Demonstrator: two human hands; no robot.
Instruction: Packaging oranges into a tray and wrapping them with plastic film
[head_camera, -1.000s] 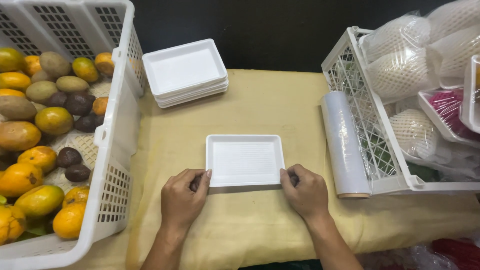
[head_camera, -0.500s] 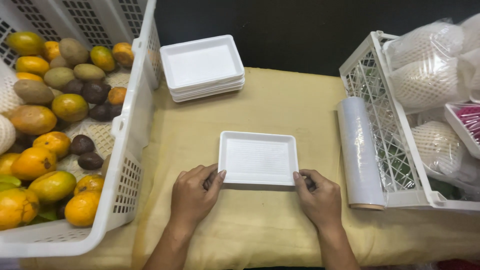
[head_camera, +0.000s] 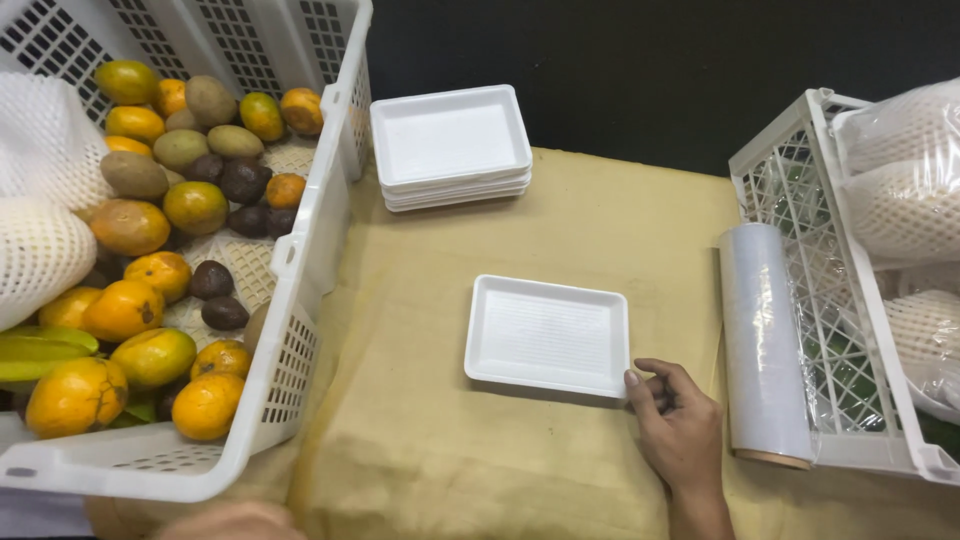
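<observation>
The right hand (head_camera: 680, 425) rests on the tabletop (head_camera: 560, 240), fingers loosely curled and holding nothing, thumb tip touching the near right corner of the empty white foam tray (head_camera: 548, 334), seemingly steadying it. The left hand (head_camera: 232, 521) barely shows at the bottom edge, well apart; its grip cannot be told. A film roll (head_camera: 764, 340) lies just right; a fruit crate (head_camera: 300, 260) stands left.

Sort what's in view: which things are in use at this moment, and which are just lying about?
In use:
- foam tray, alone on the cloth
- right hand, thumb at the tray's near right corner
- left hand, only just in view at the bottom edge

Lying about:
- stack of trays
- roll of cling film
- crate of fruit
- crate of netted fruit
</observation>
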